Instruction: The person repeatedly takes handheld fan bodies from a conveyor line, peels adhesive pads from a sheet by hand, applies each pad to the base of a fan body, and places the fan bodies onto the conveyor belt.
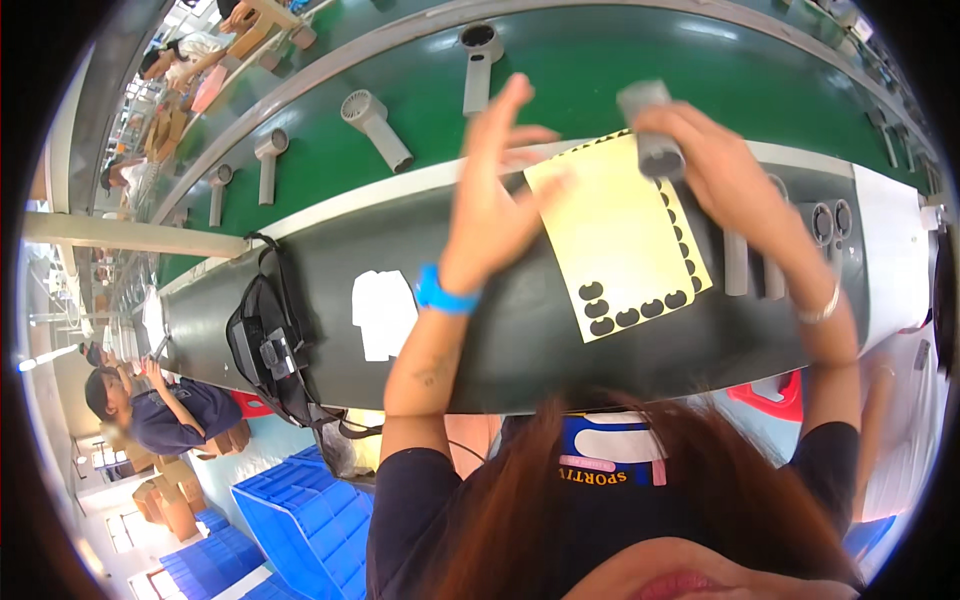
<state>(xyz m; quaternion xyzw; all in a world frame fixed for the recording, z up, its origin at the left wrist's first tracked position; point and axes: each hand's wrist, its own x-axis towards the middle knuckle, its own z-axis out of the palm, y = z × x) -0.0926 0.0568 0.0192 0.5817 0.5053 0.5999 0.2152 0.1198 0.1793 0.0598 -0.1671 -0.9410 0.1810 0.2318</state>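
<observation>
My left hand point(492, 205), a blue band at its wrist, is raised with fingers apart beside the upper left edge of a yellow sheet point(610, 220); nothing shows in it. Black rounded stickers point(652, 303) line the right and lower edges of the sheet, which lies on a dark work surface point(460, 350). Above the sheet's upper right corner, my right hand point(712, 165) is closed around a grey handheld fan point(657, 150), blurred by motion and partly covered by the fingers. More grey fans point(735, 265) lie under and beyond my right forearm.
Several grey fans point(376, 130) lie along the green conveyor belt point(580, 70) across the far side. White paper pieces point(385, 315) and a black bag point(268, 335) are at the left. Blue crates point(310, 520) stand on the floor, and a person point(170, 410) is farther left.
</observation>
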